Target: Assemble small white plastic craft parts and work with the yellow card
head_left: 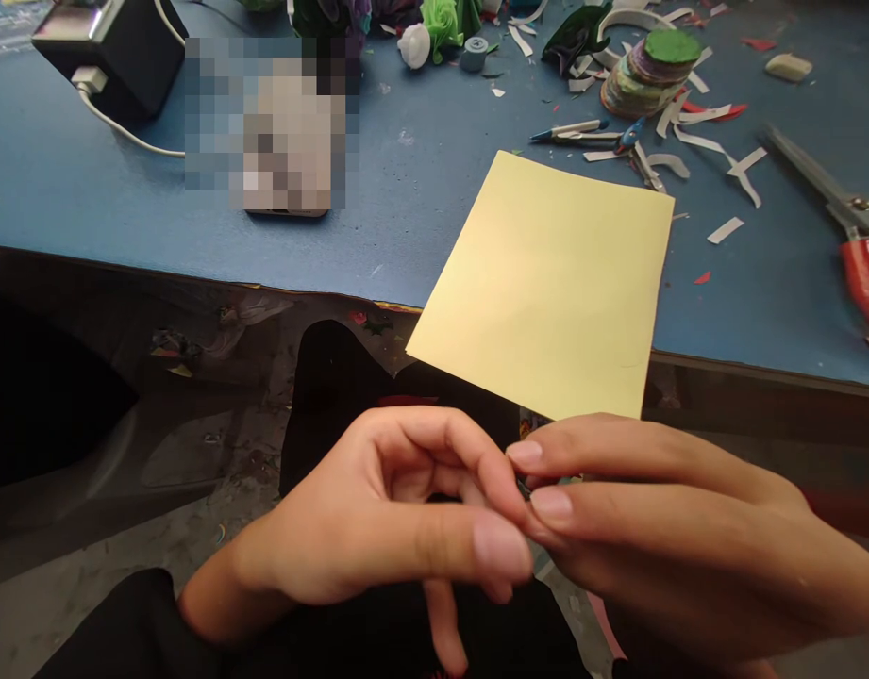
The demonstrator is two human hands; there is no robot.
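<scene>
Below the table edge, my left hand [398, 514] is curled, its thumb laid over toward the bent index finger. My right hand [689, 528] meets it from the right, index and middle fingertips touching the left fingers; its thumb is hidden. Both hands look closed in a pinch, and anything between the fingertips is too small or covered to make out. Just beyond them a yellow sheet of paper [547, 283] lies flat, its near corners sticking out past the table edge. The right fingers overlap its near edge in view.
On the blue table [377, 226] lie red-handled scissors [862, 236], a drawing compass [604, 137], an eraser [788, 66] and white paper strips [724, 229]. A green-topped round roll [650, 75] stands behind. At left are a black box [123, 66] with a white cable [133, 141] and a blurred-out phone [292, 213].
</scene>
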